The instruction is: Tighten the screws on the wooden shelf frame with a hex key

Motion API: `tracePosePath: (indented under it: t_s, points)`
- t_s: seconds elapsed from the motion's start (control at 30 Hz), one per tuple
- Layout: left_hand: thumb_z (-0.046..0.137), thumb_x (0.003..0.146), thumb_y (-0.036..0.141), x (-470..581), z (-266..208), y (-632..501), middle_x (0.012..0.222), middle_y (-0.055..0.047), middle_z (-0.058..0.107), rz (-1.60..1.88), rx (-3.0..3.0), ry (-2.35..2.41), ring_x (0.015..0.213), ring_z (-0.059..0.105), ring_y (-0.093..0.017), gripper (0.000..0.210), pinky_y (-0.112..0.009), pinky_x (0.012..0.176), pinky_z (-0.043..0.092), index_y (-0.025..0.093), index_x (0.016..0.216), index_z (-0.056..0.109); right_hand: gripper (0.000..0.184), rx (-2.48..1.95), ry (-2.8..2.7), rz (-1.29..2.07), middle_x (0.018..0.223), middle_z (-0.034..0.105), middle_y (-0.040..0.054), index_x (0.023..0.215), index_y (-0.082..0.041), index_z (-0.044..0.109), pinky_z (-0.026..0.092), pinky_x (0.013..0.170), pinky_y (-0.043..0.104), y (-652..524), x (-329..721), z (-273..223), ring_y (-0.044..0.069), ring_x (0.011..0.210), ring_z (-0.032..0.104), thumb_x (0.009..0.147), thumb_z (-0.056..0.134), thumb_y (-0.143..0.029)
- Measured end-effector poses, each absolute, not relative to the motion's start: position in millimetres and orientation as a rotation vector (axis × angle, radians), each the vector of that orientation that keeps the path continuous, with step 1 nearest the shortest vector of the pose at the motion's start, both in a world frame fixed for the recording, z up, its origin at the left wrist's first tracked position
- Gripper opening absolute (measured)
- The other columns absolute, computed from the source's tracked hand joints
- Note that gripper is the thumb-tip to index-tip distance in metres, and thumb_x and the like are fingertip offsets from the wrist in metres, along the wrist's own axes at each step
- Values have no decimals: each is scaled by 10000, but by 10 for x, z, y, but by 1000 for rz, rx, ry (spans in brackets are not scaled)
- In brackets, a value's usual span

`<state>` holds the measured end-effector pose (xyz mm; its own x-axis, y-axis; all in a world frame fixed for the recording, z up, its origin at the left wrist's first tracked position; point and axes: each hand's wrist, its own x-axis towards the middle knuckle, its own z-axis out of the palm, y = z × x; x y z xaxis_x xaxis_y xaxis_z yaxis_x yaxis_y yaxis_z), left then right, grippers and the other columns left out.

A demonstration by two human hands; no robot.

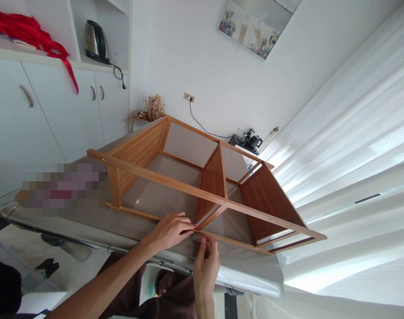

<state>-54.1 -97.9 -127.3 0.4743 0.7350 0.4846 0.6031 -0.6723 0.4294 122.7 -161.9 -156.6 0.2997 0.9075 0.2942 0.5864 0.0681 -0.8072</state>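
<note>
A brown wooden shelf frame [175, 184] lies on its side on a grey table, with several board panels set across it. At the joint of its near lower rail and a middle crosspiece, my left hand [173, 229] grips the wood with thumb and fingers close together. Just right of it and lower, my right hand [207, 259] is closed in a pinch beside the same joint. A small piece shows at its fingertips, too small to name. Screw heads show along the upper near rail.
The table's [251, 270] rounded near edge runs below my hands. A pixelated patch covers its left end. Behind stand a pot of dried plants [152, 110] and a black kettle set [253, 141]. White cabinets [56, 106] hold a steel kettle [96, 42] and red cloth [32, 33]. Curtains [355, 177] hang right.
</note>
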Motion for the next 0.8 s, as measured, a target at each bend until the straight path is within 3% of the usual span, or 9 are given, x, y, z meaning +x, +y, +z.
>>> tracePosePath:
  t_s: [0.8]
  points:
    - [568,976,309,-544,-1314,-968,945,-27,751,970,2532,1146,888,623,-177,218,-299,805,515,252,1102,737,350,-1646,-1449,368,986,743,50,1043,-231,651,498,771,305,-1638,1219,-1579,210,880,698,990,454,-515]
